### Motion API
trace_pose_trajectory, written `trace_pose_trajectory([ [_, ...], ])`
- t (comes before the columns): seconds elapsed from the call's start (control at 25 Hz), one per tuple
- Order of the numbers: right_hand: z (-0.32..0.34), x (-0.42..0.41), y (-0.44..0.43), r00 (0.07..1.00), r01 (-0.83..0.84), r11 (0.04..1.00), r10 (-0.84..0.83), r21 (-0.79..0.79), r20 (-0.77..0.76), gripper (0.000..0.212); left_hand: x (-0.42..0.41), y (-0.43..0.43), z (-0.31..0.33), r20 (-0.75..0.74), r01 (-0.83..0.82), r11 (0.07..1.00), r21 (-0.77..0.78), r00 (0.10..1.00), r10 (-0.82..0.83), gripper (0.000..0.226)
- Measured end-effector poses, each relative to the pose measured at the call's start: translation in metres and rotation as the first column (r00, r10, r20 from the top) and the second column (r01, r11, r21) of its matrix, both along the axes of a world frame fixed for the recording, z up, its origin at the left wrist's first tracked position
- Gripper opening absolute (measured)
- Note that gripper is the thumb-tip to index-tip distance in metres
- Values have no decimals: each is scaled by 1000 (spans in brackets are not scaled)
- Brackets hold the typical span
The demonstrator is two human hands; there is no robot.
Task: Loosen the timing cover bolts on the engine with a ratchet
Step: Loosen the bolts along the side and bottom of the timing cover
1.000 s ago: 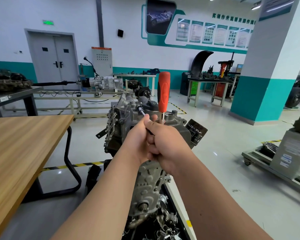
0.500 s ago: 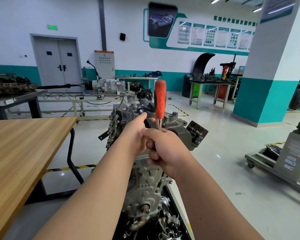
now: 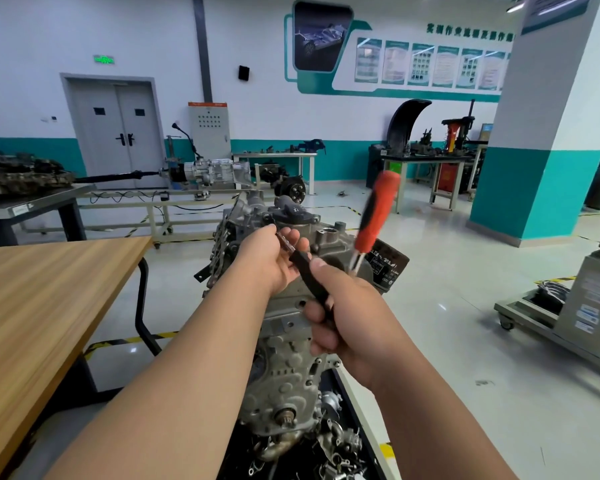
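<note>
Table (image 3: 49,289), wooden, noted at far left; not in use. Left hand (image 3: 267,263) is held at the top of the engine (image 3: 253,220), with its fingers curled round the thin metal front end of the ratchet (image 3: 309,277), just beside a bolt on the upper edge. The socket itself is hidden. Timing cover (image 3: 284,372) is seen below the hands, on the near face of the engine. Right hand (image 3: 347,320) is clamped round the black middle part of the tool. Orange handle (image 3: 376,211) was recorded upright half a second ago; it is now tilted to the right and blurred, so a swing is judged to be under way. Whether the bolt was turned with it cannot be told. The two hands, pressed together before, are now slightly apart. Tray (image 3: 357,417) under the engine is seen to hold loose metal parts (image 3: 336,445), crowded together; none can be identified as cover bolts.
</note>
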State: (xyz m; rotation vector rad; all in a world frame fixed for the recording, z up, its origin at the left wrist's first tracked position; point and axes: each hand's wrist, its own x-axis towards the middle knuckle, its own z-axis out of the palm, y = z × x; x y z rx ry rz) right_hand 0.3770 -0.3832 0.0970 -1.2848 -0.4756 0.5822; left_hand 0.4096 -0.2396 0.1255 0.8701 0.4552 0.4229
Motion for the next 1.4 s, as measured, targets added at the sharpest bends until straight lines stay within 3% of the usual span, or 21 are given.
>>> trace_pose_trajectory([
  [0.08,-17,-3,-9,991,-48,997,55,57,-120,31,-8,-1,-16,-22,25,998,53,999,-24,36],
  [0.16,-47,-12,-13,982,-81,997,81,10,-169,40,-20,0,-43,-37,38,997,70,999,-36,35],
  [0.28,-93,-29,-6,982,-13,991,-12,-134,-189,38,-39,6,-90,-86,-29,999,-17,996,27,36],
  [0.4,-121,-47,1,987,18,988,-42,-154,-152,24,-49,10,-132,-124,-151,978,-145,983,133,38],
  [0.56,-154,-61,-2,988,30,971,-66,-238,-142,37,-59,4,-176,-161,-182,957,-225,976,148,38],
  [0.72,-176,-61,-14,998,18,951,-34,-308,-47,23,-61,-9,-197,-202,-210,949,-234,966,164,35],
  [0.92,-200,-61,-25,997,74,927,-61,-367,48,23,-61,-27,-219,-227,-254,928,-274,954,194,36],
  [1.16,-239,-69,-21,909,228,765,54,-603,412,15,-75,-31,-260,-385,-281,942,-185,902,193,36],
  [1.4,-257,-65,1,912,244,735,47,-632,407,8,-68,-11,-286,-428,-214,976,-45,887,175,32],
])
